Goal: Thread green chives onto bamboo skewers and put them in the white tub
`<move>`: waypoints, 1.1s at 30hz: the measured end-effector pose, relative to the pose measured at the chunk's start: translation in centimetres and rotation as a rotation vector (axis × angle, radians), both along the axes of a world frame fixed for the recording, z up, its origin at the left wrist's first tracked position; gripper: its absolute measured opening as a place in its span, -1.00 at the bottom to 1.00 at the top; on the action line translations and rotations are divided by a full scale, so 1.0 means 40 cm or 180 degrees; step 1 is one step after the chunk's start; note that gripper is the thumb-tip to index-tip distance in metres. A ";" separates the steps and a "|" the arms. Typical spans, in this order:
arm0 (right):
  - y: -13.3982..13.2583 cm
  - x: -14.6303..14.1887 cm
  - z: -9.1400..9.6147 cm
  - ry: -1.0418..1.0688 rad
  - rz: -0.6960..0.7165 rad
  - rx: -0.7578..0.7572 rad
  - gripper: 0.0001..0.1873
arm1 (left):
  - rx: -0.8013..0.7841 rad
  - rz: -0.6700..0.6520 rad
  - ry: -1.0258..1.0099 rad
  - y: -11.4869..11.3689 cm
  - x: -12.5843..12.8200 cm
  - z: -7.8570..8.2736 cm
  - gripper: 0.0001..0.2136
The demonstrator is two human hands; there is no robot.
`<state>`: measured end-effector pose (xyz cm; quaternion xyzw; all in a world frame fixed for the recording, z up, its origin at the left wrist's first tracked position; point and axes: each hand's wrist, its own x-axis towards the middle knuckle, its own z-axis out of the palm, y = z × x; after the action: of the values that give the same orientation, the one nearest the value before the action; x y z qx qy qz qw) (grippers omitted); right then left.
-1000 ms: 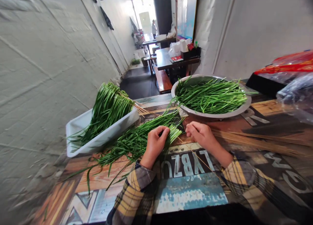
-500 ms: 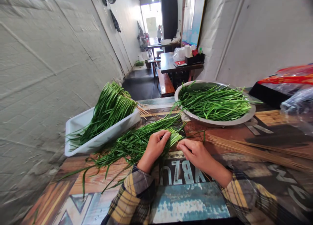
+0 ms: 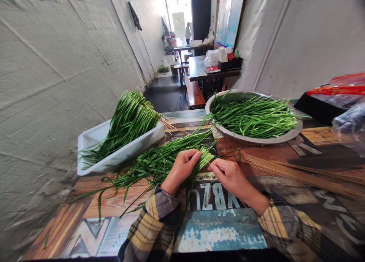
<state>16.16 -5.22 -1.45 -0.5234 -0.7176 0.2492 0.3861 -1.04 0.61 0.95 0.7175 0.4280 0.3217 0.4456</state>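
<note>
My left hand (image 3: 184, 166) is closed around a bunch of garlic chives (image 3: 205, 158), its pale cut ends pointing right. Just right of those ends, my right hand (image 3: 232, 179) pinches a thin bamboo skewer (image 3: 210, 163), mostly hidden by the fingers. How far the skewer goes into the stems I cannot tell. More loose chives (image 3: 155, 161) lie under and left of my left hand. In the white tray (image 3: 125, 153) at the left rest chives threaded on skewers (image 3: 129, 116), the stick ends jutting out to the right.
A metal bowl (image 3: 256, 141) heaped with chives (image 3: 253, 117) stands at the back right. Loose bamboo skewers (image 3: 291, 172) lie right of my right hand. Plastic packaging (image 3: 339, 89) sits at the far right. Beyond are tables, a bench (image 3: 195, 93) and a distant person (image 3: 188, 32).
The view has tilted slightly down. My right hand's fingers are curled a little tighter at the stem ends; my left hand keeps its hold on the chives.
</note>
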 end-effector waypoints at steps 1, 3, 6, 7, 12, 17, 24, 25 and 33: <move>0.001 -0.001 0.000 0.0020 -0.0002 -0.0004 -0.70 | -0.0012 -0.0037 -0.0015 -0.001 0.001 0.000 -0.62; 0.002 -0.002 -0.001 0.0063 0.0001 -0.0004 -0.70 | -0.0017 -0.0105 -0.0031 -0.002 0.004 -0.001 -0.62; 0.005 -0.003 -0.004 0.0157 -0.0035 0.0028 -0.72 | -0.0003 -0.0135 -0.0018 -0.003 0.007 -0.005 -0.64; 0.005 -0.004 -0.005 0.0197 -0.0060 0.0032 -0.72 | 0.0008 -0.0128 -0.0007 -0.002 0.008 -0.006 -0.63; 0.010 -0.007 -0.001 0.0407 -0.0064 -0.0222 -0.70 | 0.0111 -0.0109 0.0044 -0.001 0.010 -0.008 -0.63; 0.030 0.021 -0.002 0.0800 0.0258 -0.0834 -0.58 | 0.0168 -0.0043 0.0087 0.001 0.004 -0.004 -0.65; 0.044 0.033 -0.016 0.1089 -0.0184 -0.0514 -0.57 | 0.0482 -0.0112 0.0343 -0.008 0.020 -0.006 -0.77; 0.041 0.025 -0.014 0.0967 -0.0152 -0.0464 -0.60 | 0.0547 -0.0113 0.0399 -0.012 0.025 -0.009 -0.79; 0.037 -0.006 -0.020 0.0341 -0.0466 -0.0058 -0.70 | 0.0829 -0.0073 0.0705 -0.031 0.041 -0.032 -0.86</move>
<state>15.94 -3.75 -2.26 -0.5639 -0.6533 0.2545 0.4364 0.60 -0.61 -0.34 0.8051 0.4210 0.2883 0.3025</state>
